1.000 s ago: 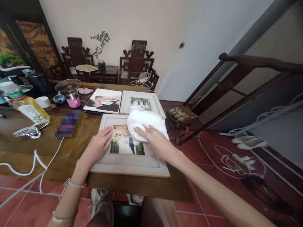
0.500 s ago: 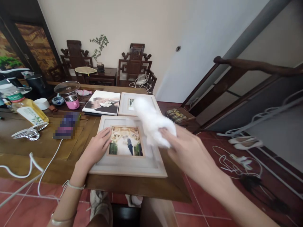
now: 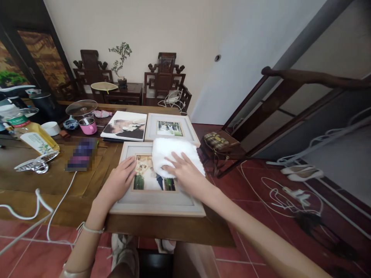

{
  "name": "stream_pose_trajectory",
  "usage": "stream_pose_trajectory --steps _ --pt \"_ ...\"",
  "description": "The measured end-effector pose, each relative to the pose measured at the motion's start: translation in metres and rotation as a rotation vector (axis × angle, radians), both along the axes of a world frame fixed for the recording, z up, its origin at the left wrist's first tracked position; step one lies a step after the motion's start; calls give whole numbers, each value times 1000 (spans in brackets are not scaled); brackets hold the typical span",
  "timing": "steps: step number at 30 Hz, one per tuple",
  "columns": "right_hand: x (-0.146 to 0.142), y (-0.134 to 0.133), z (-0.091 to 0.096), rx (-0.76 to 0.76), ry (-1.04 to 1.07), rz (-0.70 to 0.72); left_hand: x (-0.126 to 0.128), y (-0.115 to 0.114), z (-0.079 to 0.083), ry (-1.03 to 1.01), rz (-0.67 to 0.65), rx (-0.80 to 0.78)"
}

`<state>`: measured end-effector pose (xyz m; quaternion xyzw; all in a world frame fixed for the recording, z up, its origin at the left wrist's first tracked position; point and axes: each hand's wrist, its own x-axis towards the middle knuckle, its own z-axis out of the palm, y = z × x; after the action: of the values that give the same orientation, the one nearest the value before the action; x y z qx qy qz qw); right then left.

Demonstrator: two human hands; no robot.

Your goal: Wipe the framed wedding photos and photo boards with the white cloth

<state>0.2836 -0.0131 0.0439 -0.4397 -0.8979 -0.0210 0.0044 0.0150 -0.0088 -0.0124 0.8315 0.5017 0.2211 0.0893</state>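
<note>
Near the table's front edge lies a pale picture frame (image 3: 156,202) with a photo of a couple in it. My left hand (image 3: 118,183) rests on the frame's left side, fingers stretched out and reaching the edge of the photo. A folded, fluffy white cloth (image 3: 174,144) covers the upper right part of the frame and some of the photo. Over the cloth, my right hand (image 3: 185,172) holds it down against the frame with its fingers spread. Just behind lies a second pale picture frame (image 3: 188,129) with a smaller photo, partly hidden by the cloth.
Left of the second frame is a photo album (image 3: 127,125). Farther left are a pink mug (image 3: 87,126), a phone (image 3: 81,154) on a white cable, a silver hair claw (image 3: 37,162) and an oil bottle (image 3: 36,137). A wooden chair (image 3: 278,96) stands at the right.
The white cloth, raised and blurred before, has come down onto the near frame under my right hand, whose fingers have spread. The second frame's photo shows more. My left hand has stayed put.
</note>
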Motion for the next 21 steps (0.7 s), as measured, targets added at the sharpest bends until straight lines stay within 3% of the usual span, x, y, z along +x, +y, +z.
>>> stream_pose_trajectory --steps 7,11,16,21 --pt "11 -77 46 -353 28 120 1 -1 1 -19 7 -6" --pt "13 -99 59 -418 93 164 0 -1 2 -12 -2 -8" --pt "-3 -76 43 -358 28 94 0 0 2 3 -13 -22" --pt "-7 -6 13 7 -29 -116 -1 1 0 -10 -6 -8"
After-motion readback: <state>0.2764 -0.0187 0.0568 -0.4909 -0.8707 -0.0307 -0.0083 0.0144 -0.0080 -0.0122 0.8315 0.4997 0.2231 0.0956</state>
